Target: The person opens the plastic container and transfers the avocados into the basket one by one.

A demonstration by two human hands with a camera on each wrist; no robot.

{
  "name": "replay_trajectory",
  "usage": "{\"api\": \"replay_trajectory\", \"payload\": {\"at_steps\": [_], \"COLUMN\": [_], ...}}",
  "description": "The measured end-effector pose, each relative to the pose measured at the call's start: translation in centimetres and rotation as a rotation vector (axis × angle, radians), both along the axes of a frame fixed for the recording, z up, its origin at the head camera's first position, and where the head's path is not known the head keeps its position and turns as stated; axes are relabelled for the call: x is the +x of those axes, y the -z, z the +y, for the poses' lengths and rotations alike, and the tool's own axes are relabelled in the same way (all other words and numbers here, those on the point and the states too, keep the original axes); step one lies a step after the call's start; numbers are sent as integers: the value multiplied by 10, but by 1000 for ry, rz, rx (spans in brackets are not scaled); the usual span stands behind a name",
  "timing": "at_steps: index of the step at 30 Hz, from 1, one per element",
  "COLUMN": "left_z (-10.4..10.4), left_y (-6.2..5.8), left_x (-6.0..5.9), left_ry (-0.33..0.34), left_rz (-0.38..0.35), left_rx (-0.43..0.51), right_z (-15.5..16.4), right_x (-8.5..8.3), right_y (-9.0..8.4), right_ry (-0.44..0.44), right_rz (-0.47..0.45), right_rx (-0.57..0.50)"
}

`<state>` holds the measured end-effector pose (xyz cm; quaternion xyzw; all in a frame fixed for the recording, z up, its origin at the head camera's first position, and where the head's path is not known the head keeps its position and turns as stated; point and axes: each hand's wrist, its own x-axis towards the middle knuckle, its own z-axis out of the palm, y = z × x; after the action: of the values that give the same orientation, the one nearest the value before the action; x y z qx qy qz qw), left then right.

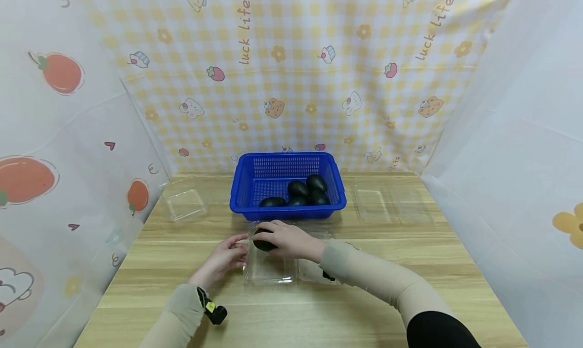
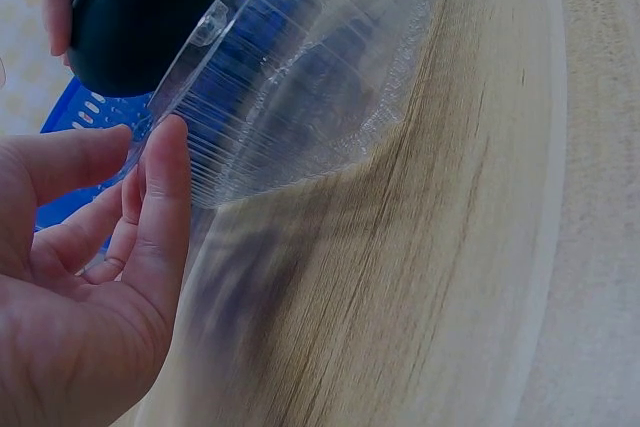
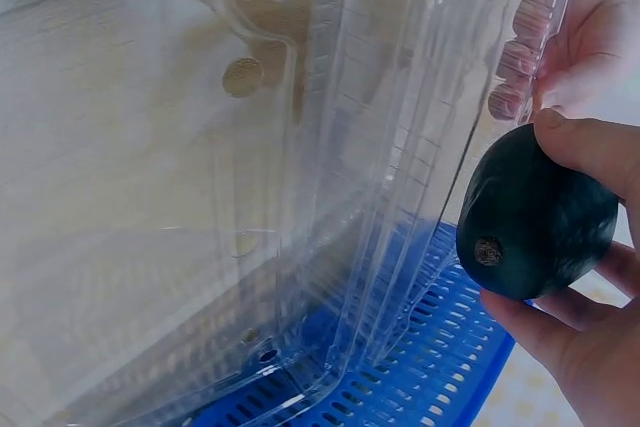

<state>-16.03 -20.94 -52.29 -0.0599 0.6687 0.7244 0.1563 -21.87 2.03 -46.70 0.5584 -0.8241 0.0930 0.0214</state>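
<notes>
Dark green and smooth, an avocado [image 3: 535, 217] with a brown stem scar is gripped by my right hand [image 1: 291, 242]. It hangs over the far left part of an open clear plastic clamshell container [image 1: 271, 269], whose lid [image 1: 314, 272] lies folded out to the right. My left hand [image 1: 223, 259] stands at the container's left side. In the left wrist view its thumb and fingers [image 2: 165, 207] pinch the container's rim [image 2: 205, 52]. Behind the container is a blue plastic basket [image 1: 288, 214] with several more avocados [image 1: 298, 188] inside, mostly on its right side.
Another clear clamshell [image 1: 185, 205] lies at the back left of the wooden table [image 1: 355, 312]. One more, opened out flat, lies at the back right [image 1: 375, 204]. A checked, printed cloth [image 1: 291, 75] hangs behind the basket, with white sheets at both sides.
</notes>
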Motion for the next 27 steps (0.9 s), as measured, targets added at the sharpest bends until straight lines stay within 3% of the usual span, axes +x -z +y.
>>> {"api": "replay_trajectory", "payload": {"at_steps": [27], "left_z": [-1], "left_y": [2], "left_x": [0], "left_ry": [-2], "left_rz": [-9], "left_rx": [20], "right_z": [11], "right_x": [-5], "right_y": [-23], "right_ry": [-29], "right_rz": [45], "right_rx": [-30]}}
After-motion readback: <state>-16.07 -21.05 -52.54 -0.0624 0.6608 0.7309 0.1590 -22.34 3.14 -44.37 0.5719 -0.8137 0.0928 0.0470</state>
